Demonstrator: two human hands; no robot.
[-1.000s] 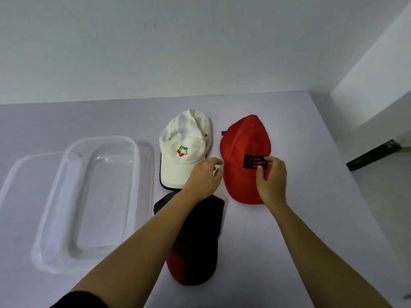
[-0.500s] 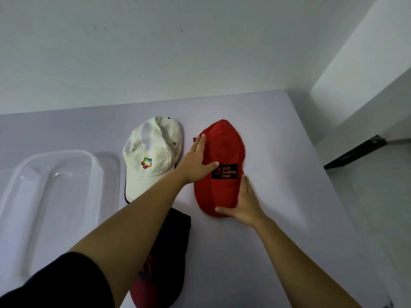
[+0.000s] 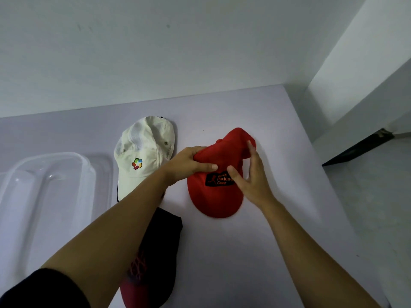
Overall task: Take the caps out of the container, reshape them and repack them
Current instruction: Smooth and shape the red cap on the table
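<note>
The red cap lies on the desk, nearer the far right corner than any other, its brim pointing at the near edge and its crown raised and bunched between both hands. The left grip is clenched on the crown's left side, fingers curled into the fabric and the thumb laid across the front just above the black patch (orange lettering, partly covered). The right grip is released: its fingers are stretched nearly straight against the crown's right side, and its thumb tip rests on the front panel beside the patch. Just left of the left grip, toward the far edge, the white cap lies flat with a multicoloured logo on its front, apart from the red cap. The black-and-red cap lies by the near edge, partly hidden under the left forearm, whose dark sleeve shows at the bottom corner. The clear container stands toward the desk's left side, beside the white cap, with none of the caps in it.
</note>
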